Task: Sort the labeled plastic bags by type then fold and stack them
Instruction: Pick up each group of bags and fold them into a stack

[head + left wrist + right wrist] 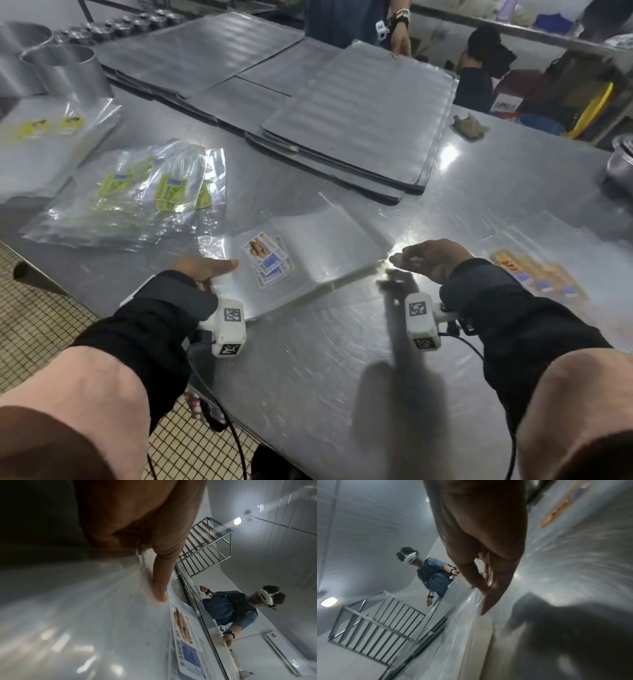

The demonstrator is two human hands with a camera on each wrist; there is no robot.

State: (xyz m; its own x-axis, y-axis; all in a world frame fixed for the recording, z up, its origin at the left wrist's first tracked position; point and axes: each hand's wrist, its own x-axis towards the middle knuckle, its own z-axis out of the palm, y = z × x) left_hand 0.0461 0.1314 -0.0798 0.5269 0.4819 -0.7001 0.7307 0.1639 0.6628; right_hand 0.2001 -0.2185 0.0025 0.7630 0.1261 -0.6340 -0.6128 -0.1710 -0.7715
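Near edge: we see bare steel table [308,370] between our forearms.
Left: yellow-labelled bags [137,198] lie in our way.
Far side: grey sheet stacks [359,120] block our reach.

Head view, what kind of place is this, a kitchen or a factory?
Probably a food packing or bakery workroom: a steel table, stacked baking trays, metal tins, and labeled bags sorted in piles.
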